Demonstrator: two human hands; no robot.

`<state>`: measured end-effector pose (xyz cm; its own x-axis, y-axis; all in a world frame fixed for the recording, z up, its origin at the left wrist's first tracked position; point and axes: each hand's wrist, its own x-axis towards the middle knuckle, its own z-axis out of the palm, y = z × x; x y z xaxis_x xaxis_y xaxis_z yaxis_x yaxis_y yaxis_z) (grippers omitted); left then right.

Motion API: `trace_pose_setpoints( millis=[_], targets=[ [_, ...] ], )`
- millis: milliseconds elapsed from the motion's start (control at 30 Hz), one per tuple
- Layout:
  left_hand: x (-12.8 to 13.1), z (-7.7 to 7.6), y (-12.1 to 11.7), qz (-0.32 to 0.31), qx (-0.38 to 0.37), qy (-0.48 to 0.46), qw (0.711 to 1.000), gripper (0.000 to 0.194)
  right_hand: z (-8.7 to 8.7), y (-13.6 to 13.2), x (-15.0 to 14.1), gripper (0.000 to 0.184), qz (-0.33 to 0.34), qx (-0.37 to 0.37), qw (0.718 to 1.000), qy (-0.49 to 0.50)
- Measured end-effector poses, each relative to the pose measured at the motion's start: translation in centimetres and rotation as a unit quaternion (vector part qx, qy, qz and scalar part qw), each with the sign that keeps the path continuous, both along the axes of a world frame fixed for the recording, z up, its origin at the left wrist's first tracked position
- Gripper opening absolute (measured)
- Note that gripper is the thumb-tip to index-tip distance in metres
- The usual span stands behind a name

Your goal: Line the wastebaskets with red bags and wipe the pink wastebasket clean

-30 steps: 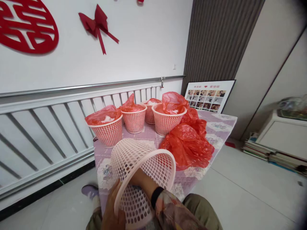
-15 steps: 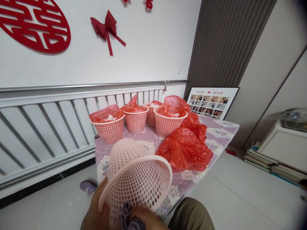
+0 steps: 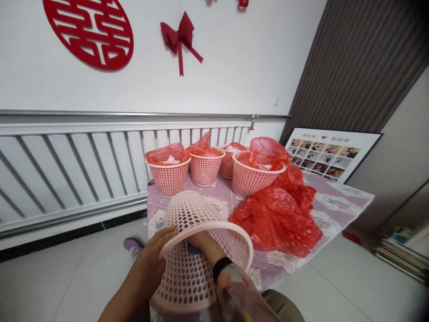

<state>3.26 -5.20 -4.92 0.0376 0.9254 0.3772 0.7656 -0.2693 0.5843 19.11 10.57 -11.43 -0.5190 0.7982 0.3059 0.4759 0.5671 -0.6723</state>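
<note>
My left hand point(image 3: 152, 261) grips the rim of an empty pink mesh basket point(image 3: 194, 214) that lies tilted on its side over my lap, its mouth toward me. My right hand point(image 3: 201, 240) reaches deep inside the basket; its fingers are hidden behind the mesh, and a dark cloth seems to lie under it. A black band and a patterned sleeve point(image 3: 241, 293) cover that wrist and forearm. A heap of red plastic bags point(image 3: 278, 217) lies on the table just right of the basket.
Several pink baskets lined with red bags point(image 3: 169, 176) stand along the far side of the purple-clothed table point(image 3: 335, 201). A white slatted radiator cover point(image 3: 67, 161) runs behind. A photo board point(image 3: 326, 152) leans at the right; books point(image 3: 402, 252) are stacked on the floor.
My right hand has gone back into the basket, after being outside at its mouth. The left hand has slid up onto the rim. The view has swung to the left.
</note>
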Motion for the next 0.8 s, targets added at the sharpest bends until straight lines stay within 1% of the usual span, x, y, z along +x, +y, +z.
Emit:
trace_pose_setpoints(
  millis=[67,167,233,300,367,433,567,633,700,800],
  targets=[
    [0.5,0.5,0.1,-0.007,-0.011,0.012,1.000,0.078,-1.3,0.5,-0.7,0.033,0.001,-0.006,1.000,-0.018],
    [1.0,1.1,0.2,-0.011,-0.024,0.019,0.999,0.081,-3.3,0.0,-0.9,0.036,0.003,-0.012,0.999,-0.046],
    [1.1,1.1,0.2,-0.011,-0.024,0.022,0.999,0.082,-4.0,-0.6,-0.7,0.038,0.008,-0.015,0.998,-0.062],
    [1.1,0.9,0.3,-0.009,-0.022,0.022,0.999,0.081,-4.4,-1.5,-0.2,0.045,0.013,-0.017,0.997,-0.075],
    [1.1,0.7,0.4,-0.010,-0.017,0.021,1.000,0.082,-4.4,-3.0,0.4,0.055,0.016,-0.017,0.996,-0.089],
    [1.0,0.6,0.4,-0.015,-0.010,0.020,1.000,0.082,-4.3,-5.1,1.3,0.062,0.012,-0.020,0.994,-0.110],
    [0.8,0.4,0.3,-0.010,-0.005,0.012,1.000,0.077,-4.3,-10.3,3.5,0.067,0.013,-0.044,0.989,-0.138],
    [0.7,0.3,0.4,-0.006,0.001,0.005,1.000,0.075,-4.9,-12.6,4.5,0.073,0.026,-0.069,0.986,-0.150],
    [0.7,0.3,0.4,-0.007,0.016,-0.010,1.000,0.071,-5.8,-14.2,5.2,0.078,0.038,-0.095,0.979,-0.175],
    [0.3,0.1,-0.2,-0.007,0.022,-0.070,0.997,0.057,-7.4,-15.2,5.8,0.079,0.041,-0.109,0.974,-0.192]
  ],
)
